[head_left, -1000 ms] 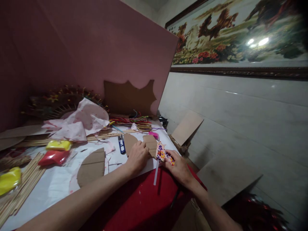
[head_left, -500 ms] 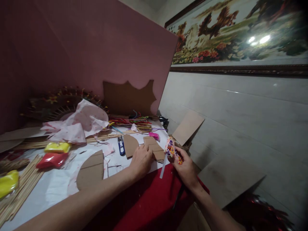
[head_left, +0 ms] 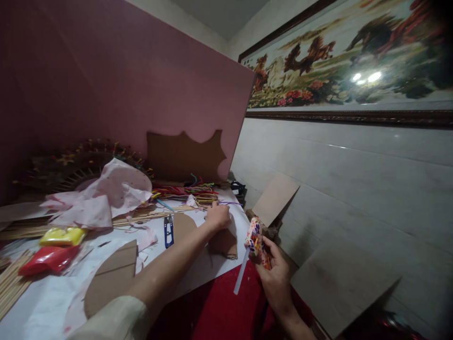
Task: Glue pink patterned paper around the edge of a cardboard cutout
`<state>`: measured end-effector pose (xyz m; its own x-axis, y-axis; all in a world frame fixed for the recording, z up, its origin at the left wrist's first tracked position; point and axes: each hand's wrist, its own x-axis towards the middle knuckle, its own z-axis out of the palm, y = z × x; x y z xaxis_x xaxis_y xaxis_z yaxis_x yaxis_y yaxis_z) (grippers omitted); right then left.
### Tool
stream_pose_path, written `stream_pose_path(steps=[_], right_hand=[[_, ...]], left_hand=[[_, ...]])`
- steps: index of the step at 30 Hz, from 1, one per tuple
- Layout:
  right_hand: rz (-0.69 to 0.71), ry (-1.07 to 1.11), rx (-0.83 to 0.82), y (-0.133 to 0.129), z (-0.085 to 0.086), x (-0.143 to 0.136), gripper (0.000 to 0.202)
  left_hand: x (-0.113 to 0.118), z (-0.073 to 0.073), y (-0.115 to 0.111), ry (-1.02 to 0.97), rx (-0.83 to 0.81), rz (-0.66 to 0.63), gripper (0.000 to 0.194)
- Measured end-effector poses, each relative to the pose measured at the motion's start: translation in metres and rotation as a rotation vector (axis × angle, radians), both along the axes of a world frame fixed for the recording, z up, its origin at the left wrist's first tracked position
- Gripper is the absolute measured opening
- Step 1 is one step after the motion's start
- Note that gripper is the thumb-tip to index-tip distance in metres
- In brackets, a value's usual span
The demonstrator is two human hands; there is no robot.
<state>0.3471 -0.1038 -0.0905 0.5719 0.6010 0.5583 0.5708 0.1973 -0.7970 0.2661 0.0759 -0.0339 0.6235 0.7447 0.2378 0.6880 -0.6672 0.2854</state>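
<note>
My right hand (head_left: 274, 274) grips a flower-patterned hot glue gun (head_left: 254, 238), with a translucent glue stick (head_left: 241, 274) poking out of it. Stretched across the white-covered table, my left hand (head_left: 218, 217) has its fingers curled down; what lies under them is hidden. Just below that hand is a piece of brown cardboard (head_left: 223, 244). A rounded cardboard piece (head_left: 184, 225) and blue thread snips (head_left: 169, 231) lie to its left. A larger curved cardboard piece (head_left: 111, 278) is beside my left forearm.
Red (head_left: 49, 259) and yellow packets (head_left: 63, 236) lie at left near wooden sticks (head_left: 14, 281). Crumpled pink-white paper (head_left: 106, 198) and colourful pipe cleaners (head_left: 187, 191) sit farther back. A jagged cardboard sheet (head_left: 184, 153) leans on the pink panel. Red cloth (head_left: 219, 307) covers the near side.
My left hand has lifted off the cardboard and reached farther forward, over where a bright pink packet lay; that packet is now hidden. My right hand still holds the glue gun. The view has shifted.
</note>
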Motion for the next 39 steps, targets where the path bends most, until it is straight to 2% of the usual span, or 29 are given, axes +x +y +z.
stream_pose_path(steps=[4, 8, 13, 16, 19, 22, 28, 30, 32, 35, 39], right_hand=[[0.038, 0.061, -0.050, -0.002, 0.003, -0.002, 0.043], [0.062, 0.081, -0.051, -0.003, 0.004, -0.002, 0.043], [0.095, 0.068, -0.028, -0.002, 0.001, -0.001, 0.041], [0.108, 0.051, -0.015, -0.002, 0.000, -0.002, 0.040], [0.093, 0.038, 0.006, -0.002, 0.001, -0.002, 0.040], [0.091, 0.037, 0.006, -0.002, 0.001, -0.002, 0.041], [0.070, 0.074, 0.017, -0.002, 0.000, -0.002, 0.044], [0.076, 0.081, 0.012, -0.002, 0.001, -0.003, 0.044], [0.078, 0.080, 0.005, -0.002, 0.002, -0.004, 0.044], [0.064, 0.071, -0.016, -0.003, 0.003, -0.004, 0.043], [0.055, 0.071, -0.035, -0.004, 0.002, -0.003, 0.044]], left_hand=[[0.009, -0.005, 0.005, -0.101, -0.036, 0.082, 0.032], [0.001, 0.011, 0.022, -0.236, -0.009, 0.168, 0.033], [-0.034, 0.031, 0.056, -0.347, 0.049, 0.264, 0.034], [-0.060, 0.033, 0.071, -0.320, 0.036, 0.321, 0.032], [-0.084, 0.031, 0.074, -0.266, 0.084, 0.357, 0.032], [-0.101, 0.031, 0.065, -0.181, 0.143, 0.300, 0.032], [-0.110, 0.022, 0.043, 0.019, 0.036, -0.118, 0.028], [-0.113, 0.017, 0.038, 0.024, -0.020, -0.196, 0.021], [-0.117, 0.015, 0.036, -0.019, -0.066, -0.214, 0.019], [-0.120, 0.016, 0.036, -0.163, -0.113, -0.174, 0.018], [-0.118, 0.027, 0.041, -0.465, -0.149, -0.063, 0.025]])
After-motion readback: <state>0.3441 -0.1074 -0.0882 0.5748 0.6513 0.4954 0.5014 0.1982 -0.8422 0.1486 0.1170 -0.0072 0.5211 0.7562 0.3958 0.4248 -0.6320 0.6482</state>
